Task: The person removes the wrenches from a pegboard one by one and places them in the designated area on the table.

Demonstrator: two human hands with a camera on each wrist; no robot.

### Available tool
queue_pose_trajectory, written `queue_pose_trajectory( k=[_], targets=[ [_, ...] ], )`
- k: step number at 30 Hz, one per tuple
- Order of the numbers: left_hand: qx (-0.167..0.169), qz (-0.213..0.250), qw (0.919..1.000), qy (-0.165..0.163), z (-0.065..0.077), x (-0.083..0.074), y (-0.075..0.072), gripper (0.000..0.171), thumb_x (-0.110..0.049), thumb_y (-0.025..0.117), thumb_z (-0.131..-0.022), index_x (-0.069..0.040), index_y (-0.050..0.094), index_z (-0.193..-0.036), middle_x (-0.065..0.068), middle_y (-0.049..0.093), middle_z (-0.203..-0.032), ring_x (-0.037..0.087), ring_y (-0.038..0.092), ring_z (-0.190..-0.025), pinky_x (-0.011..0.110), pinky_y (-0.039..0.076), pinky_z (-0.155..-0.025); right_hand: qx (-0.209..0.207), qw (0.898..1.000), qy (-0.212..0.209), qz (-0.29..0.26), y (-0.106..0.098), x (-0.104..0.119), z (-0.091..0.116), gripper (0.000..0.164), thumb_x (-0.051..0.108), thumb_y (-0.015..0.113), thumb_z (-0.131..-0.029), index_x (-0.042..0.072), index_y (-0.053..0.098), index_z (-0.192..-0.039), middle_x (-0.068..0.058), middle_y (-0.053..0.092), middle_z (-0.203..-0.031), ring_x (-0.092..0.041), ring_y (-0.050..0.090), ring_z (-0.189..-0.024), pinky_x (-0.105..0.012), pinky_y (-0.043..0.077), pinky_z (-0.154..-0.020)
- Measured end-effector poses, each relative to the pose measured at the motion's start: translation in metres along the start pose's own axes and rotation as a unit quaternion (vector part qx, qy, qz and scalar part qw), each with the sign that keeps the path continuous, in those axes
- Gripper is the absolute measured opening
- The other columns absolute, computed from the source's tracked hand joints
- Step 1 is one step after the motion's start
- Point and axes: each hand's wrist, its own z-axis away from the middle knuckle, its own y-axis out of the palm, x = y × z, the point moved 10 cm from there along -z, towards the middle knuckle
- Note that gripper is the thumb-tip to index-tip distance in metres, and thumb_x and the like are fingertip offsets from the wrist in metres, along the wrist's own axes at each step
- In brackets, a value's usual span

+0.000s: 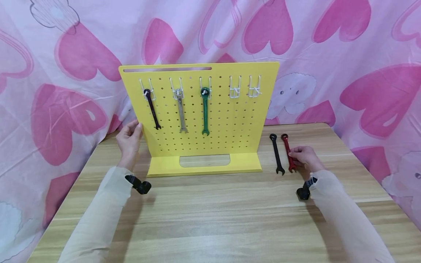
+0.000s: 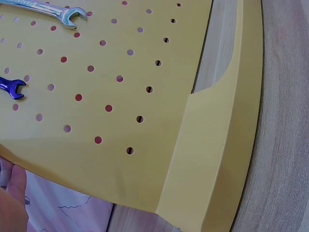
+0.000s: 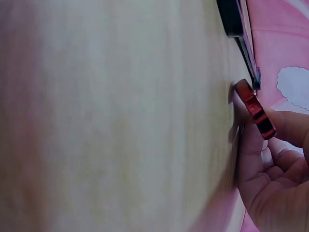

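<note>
A yellow pegboard point(image 1: 217, 142) stands upright on its base. My left hand point(image 1: 129, 140) pinches its left edge, and in the left wrist view fingers point(image 2: 18, 183) show at that edge. Three wrenches hang from white hooks: a dark purple-blue wrench point(image 1: 152, 109), a silver wrench point(image 1: 181, 111) and a green wrench point(image 1: 205, 111). On the table to the right, my right hand point(image 1: 306, 157) pinches a red wrench point(image 1: 287, 148) at its shaft between thumb and fingers. In the right wrist view the red wrench's jaw end point(image 3: 255, 108) points toward the camera. A black wrench point(image 1: 277, 154) lies just left of it.
Two white hooks, one left point(image 1: 235, 88) and one right point(image 1: 254, 87), hold nothing at the board's right side. The wooden table point(image 1: 210, 215) extends in front of the board. A pink heart-patterned cloth point(image 1: 312, 73) hangs behind it.
</note>
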Motion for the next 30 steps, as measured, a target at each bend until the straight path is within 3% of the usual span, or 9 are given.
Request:
queue_pose_trajectory(
  k=[5, 12, 19, 30],
  targets=[
    [0.005, 0.002, 1.0000, 0.001, 0.0012, -0.0008, 0.0019, 0.010, -0.006, 0.068, -0.085, -0.013, 0.069, -0.092, -0.011, 0.064, -0.072, 0.002, 0.056, -0.069, 0.010, 0.051, -0.066, -0.001, 1.000, -0.001, 0.006, -0.0017, 0.0013, 0.0011, 0.032, 0.004, 0.052, -0.094, -0.015, 0.047, -0.118, 0.001, 0.059, -0.078, -0.004, 0.058, -0.065, -0.021, 0.055, -0.062],
    [0.000, -0.001, 0.9999, -0.010, 0.0016, 0.0010, 0.0006, 0.011, -0.007, 0.069, -0.085, -0.017, 0.070, -0.089, -0.008, 0.063, -0.075, 0.004, 0.056, -0.072, 0.013, 0.053, -0.070, -0.025, 1.000, -0.012, 0.006, -0.0075, 0.0007, 0.0005, 0.021, 0.004, 0.057, -0.090, -0.011, 0.055, -0.104, -0.001, 0.059, -0.074, -0.007, 0.059, -0.061, -0.023, 0.054, -0.058],
    [0.006, 0.006, 0.9997, -0.024, 0.0013, 0.0036, 0.0008, 0.011, -0.008, 0.069, -0.085, -0.012, 0.070, -0.095, -0.006, 0.062, -0.078, 0.004, 0.057, -0.074, 0.013, 0.053, -0.072, -0.050, 0.997, -0.011, 0.055, -0.0078, 0.0011, 0.0009, 0.030, 0.005, 0.055, -0.091, -0.014, 0.052, -0.114, 0.000, 0.060, -0.074, -0.004, 0.058, -0.061, -0.022, 0.054, -0.057],
    [0.011, -0.006, 0.9996, -0.024, 0.0000, 0.0049, 0.0015, 0.016, -0.009, 0.068, -0.086, -0.009, 0.069, -0.102, -0.006, 0.063, -0.080, 0.005, 0.058, -0.076, 0.015, 0.053, -0.075, -0.047, 0.995, 0.003, 0.093, -0.0067, 0.0019, -0.0003, 0.025, 0.006, 0.053, -0.092, -0.011, 0.053, -0.110, -0.002, 0.058, -0.073, -0.008, 0.053, -0.059, -0.023, 0.051, -0.054]
  ],
)
